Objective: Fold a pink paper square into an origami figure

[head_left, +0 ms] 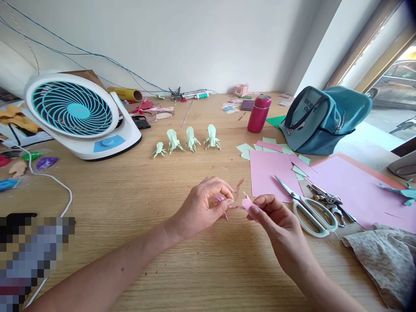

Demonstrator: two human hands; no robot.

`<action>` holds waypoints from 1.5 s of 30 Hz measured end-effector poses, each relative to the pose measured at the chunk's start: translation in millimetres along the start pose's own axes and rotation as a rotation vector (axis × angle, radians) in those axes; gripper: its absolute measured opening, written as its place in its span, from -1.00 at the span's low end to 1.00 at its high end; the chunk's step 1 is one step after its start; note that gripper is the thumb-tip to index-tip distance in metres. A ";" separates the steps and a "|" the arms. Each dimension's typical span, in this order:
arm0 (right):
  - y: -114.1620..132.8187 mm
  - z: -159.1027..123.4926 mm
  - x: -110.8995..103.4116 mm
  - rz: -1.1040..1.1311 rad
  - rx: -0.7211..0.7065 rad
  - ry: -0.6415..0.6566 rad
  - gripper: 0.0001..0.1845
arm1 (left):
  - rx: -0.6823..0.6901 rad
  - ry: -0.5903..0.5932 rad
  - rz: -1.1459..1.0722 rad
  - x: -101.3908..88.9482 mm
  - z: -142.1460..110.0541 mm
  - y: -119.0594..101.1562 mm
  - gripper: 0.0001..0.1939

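Both my hands hold one small pink folded paper piece [246,203] just above the wooden table [130,190]. My left hand [203,207] pinches thin pink points of it between thumb and fingertips. My right hand [273,216] grips its wider end with closed fingers. Beyond my hands stands a row of several pale green folded paper figures [188,141]. White-handled scissors [308,210] lie on a pink sheet [268,173] just right of my right hand.
A white and blue desk fan [78,115] stands at the back left with its white cord [48,177] trailing forward. At right are a blue bag [321,117], a red bottle [259,113], green paper scraps [276,149], a larger pink sheet [357,190], keys [325,200] and patterned cloth [383,255].
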State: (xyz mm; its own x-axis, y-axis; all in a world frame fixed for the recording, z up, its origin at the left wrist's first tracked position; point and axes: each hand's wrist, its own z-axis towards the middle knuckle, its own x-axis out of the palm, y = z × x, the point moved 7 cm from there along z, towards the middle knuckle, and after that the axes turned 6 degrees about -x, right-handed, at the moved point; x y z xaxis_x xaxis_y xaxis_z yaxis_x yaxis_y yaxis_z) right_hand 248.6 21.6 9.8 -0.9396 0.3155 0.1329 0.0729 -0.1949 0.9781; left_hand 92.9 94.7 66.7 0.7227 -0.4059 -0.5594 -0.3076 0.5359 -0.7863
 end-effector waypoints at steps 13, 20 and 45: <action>-4.2 2.9 -13.6 0.103 0.090 -0.013 -0.76 | -0.176 0.310 -0.083 15.5 6.4 39.6 -0.89; -2.8 0.2 -14.2 0.086 0.093 0.106 -0.79 | -0.405 0.403 -0.607 32.9 0.1 38.9 -0.62; 54.8 -51.6 42.4 -0.715 -0.896 0.750 -0.79 | 0.028 0.439 -0.273 36.7 -14.2 0.2 -0.58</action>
State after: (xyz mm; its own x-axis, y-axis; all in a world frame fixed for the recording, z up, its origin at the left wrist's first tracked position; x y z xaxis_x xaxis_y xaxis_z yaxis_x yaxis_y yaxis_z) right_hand 195.5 -23.6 60.8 -0.6557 0.0819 -0.7506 -0.4700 -0.8223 0.3208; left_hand 110.6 69.4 42.4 0.4448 -0.8030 -0.3967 -0.1226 0.3842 -0.9151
